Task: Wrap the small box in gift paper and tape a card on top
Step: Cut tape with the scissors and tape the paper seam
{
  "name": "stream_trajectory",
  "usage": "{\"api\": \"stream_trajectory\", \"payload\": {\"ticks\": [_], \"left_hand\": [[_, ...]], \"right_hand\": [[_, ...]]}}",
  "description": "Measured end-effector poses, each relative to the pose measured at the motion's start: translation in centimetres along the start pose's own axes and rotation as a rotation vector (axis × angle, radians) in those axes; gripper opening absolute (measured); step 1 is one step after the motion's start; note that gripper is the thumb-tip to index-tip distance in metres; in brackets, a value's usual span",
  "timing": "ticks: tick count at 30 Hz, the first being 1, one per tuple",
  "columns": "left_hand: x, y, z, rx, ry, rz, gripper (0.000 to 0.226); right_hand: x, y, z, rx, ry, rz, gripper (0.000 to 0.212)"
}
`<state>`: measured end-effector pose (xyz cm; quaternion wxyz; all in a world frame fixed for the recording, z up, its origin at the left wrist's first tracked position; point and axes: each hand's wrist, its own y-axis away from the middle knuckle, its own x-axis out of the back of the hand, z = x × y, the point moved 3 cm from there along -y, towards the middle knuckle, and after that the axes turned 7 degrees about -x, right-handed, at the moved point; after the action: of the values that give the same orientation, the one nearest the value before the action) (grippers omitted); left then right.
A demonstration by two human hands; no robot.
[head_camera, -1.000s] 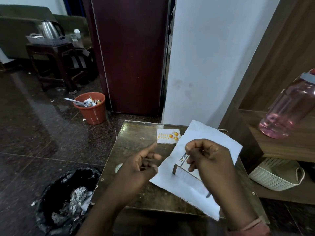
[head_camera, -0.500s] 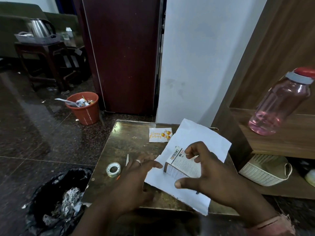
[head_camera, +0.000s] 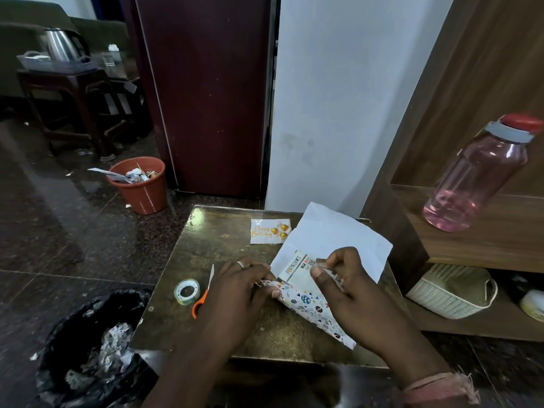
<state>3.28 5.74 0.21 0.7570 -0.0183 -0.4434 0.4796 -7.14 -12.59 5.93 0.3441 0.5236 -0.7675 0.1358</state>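
First fold of the wrap in hand: near edge of the gift paper (head_camera: 332, 237) lifted, printed side out, over the small box (head_camera: 297, 267) lying on the sheet toward the right side of the table (head_camera: 188, 251). Left hand (head_camera: 238, 285) pinching the paper's near-left corner; right hand (head_camera: 350, 278) pinching the raised flap against the box top, thumb along the fold. Far half of the sheet lying flat, white side up, reaching to the back right corner.

Next, by the look of it: flap pulled snug across the box and held down with one hand while the other goes for the tape roll (head_camera: 186, 291), near the left edge just beside the orange-handled scissors (head_camera: 206, 290). Card (head_camera: 269, 231) waiting at the back edge, touching the sheet's left border, not yet needed.

Containers: terracotta bin (head_camera: 138, 187) on the floor behind, holding paper scraps; black bin bag (head_camera: 88, 343) at the front left corner, crumpled silvery waste inside; pink bottle (head_camera: 477, 175) on the shelf to the right, a little liquid at the bottom; woven basket (head_camera: 450, 293) beneath it, contents unclear.
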Motion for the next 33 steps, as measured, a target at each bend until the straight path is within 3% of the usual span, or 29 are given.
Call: {"api": "stream_trajectory", "payload": {"ticks": [3,9,18,22,25,33], "left_hand": [[-0.5,-0.5,0.7,0.024,0.007,0.044,0.008],[-1.8,-1.4,1.3,0.110,0.021,0.124,0.007],[-2.5,-1.6,1.9,0.315,0.288,0.239,0.041],[-2.2,-2.1,1.0,0.448,0.464,0.211,0.052],[-1.6,-2.6,-0.5,0.459,0.545,0.103,0.064],[-1.7,-2.5,-0.3,0.441,0.496,0.268,0.039]], "right_hand": [[0.3,0.1,0.1,-0.034,0.033,-0.044,0.048],[0.7,-0.3,0.8,-0.053,0.129,-0.021,0.038],[0.7,-0.7,1.3,-0.078,0.050,-0.014,0.039],[0.6,-0.4,1.1,-0.081,0.038,-0.041,0.054],[0.6,-0.4,1.1,-0.079,0.066,-0.043,0.056],[1.0,-0.7,1.0,-0.044,0.152,-0.021,0.055]]}}
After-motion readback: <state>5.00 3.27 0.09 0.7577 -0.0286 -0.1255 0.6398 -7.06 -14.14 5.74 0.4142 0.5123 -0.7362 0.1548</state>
